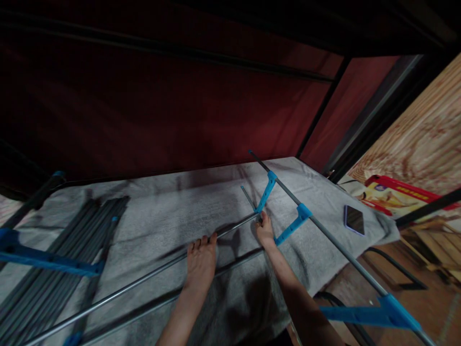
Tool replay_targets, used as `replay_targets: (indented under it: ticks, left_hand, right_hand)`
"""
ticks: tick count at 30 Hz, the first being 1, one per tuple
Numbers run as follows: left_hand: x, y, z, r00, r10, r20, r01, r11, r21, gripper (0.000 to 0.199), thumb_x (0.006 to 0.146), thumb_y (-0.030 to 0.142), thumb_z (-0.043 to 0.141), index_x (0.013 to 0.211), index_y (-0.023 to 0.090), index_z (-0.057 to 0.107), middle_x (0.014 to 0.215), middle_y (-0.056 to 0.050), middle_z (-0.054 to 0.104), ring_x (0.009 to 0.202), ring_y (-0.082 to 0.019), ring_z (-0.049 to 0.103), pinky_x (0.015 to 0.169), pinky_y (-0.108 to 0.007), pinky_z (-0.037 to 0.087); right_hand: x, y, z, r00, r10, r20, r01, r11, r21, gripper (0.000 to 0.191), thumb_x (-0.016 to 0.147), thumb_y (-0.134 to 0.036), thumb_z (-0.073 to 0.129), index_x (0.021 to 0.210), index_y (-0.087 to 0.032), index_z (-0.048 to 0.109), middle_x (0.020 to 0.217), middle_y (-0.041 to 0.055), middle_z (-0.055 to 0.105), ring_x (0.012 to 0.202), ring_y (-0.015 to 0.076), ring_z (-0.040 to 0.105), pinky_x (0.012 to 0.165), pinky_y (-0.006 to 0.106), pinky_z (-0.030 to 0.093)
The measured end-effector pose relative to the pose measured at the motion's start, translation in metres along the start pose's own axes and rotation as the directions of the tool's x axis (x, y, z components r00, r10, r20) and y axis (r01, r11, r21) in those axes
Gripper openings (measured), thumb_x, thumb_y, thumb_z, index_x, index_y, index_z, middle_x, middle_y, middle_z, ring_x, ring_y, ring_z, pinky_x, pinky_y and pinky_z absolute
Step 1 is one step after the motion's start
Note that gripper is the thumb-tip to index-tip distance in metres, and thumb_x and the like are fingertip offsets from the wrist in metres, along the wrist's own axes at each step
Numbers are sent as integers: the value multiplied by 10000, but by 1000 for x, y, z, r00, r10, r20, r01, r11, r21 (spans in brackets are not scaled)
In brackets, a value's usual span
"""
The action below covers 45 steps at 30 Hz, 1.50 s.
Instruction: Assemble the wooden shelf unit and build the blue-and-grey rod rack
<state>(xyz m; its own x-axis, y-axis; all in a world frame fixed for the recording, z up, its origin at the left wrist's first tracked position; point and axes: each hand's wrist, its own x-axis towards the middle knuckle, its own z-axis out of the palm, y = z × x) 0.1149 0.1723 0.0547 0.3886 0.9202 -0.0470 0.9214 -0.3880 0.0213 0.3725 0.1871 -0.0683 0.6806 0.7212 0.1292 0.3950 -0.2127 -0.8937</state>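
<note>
Rack frame (342, 250) lies on the grey cloth (162, 206), partly assembled: slim grey metal tubes, matte to slightly shiny, bright blue plastic brackets. Long pole runs slantwise over the cloth's right part, small blue cap at its far end. Upper bracket (267, 191), middle bracket (292, 227) and lower bracket (374, 313) branch off it toward the left, dark holes along the lower one. Short capped tube (248, 199) sticks out beyond the upper bracket. Crossbar (144, 280), thin and glinting, spans from the cloth's near left to the upper bracket; second bar (144, 312), duller, runs nearer the person.

Right hand (265, 233): thumb and fingers closed on the crossbar's end at the upper bracket, about mid-cloth. Left hand (201, 259): back up, fingers close together, tips over the crossbar; thumb hidden, can't tell if it grips.

Left bracket (46, 259), also blue, and loose tubes (46, 293), dark grey, side by side: cloth's left end. Phone (355, 220): cloth's right end. Red-yellow box (399, 194): beyond the cloth's right edge
</note>
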Motion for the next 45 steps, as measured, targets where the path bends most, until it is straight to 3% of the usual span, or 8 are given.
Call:
replay_targets:
  ticks: [8, 21, 26, 33, 45]
  left_hand:
    - [5, -16, 10, 1000, -15, 18, 15, 1000, -3, 619, 918, 5, 271, 1435, 196, 553, 1191, -140, 681, 1075, -262, 636, 959, -405, 435]
    - [22, -20, 29, 999, 35, -10, -35, 999, -21, 594, 944, 33, 284, 1442, 219, 549, 1261, -123, 677, 1110, -267, 629, 983, -423, 438]
    - [25, -22, 32, 999, 42, -20, -43, 998, -44, 588, 953, 42, 277, 1437, 226, 555, 1277, -112, 677, 1118, -264, 628, 988, -423, 441]
    - [25, -24, 40, 998, 49, -38, -51, 998, -34, 603, 939, 28, 286, 1436, 236, 557, 1288, -121, 672, 1118, -267, 629, 990, -433, 438]
    - [35, -35, 40, 988, 126, -85, -127, 992, -9, 614, 919, 9, 298, 1434, 217, 560, 1251, -140, 679, 1088, -273, 637, 997, -442, 430]
  right_hand:
    - [10, -6, 3, 997, -61, -48, 60, 998, -16, 587, 698, -204, 521, 1281, -166, 575, 1169, 130, 647, 1221, 312, 537, 1109, 516, 388]
    - [14, 13, 6, 998, -61, -12, 60, 996, -70, 604, 733, -191, 503, 1332, -141, 559, 1245, 136, 635, 1211, 294, 578, 1109, 465, 423]
    - [13, 12, 6, 998, -68, 2, 67, 987, -149, 606, 748, -193, 484, 1347, -113, 532, 1257, 157, 630, 1197, 303, 587, 1091, 493, 435]
    - [14, 10, 5, 996, -85, -4, 84, 990, -115, 603, 730, -185, 492, 1329, -148, 542, 1238, 129, 644, 1199, 281, 583, 1103, 479, 432]
    - [15, 16, 6, 997, -79, 7, 79, 990, -119, 624, 725, -202, 496, 1342, -121, 537, 1285, 155, 624, 1242, 286, 568, 1121, 481, 418]
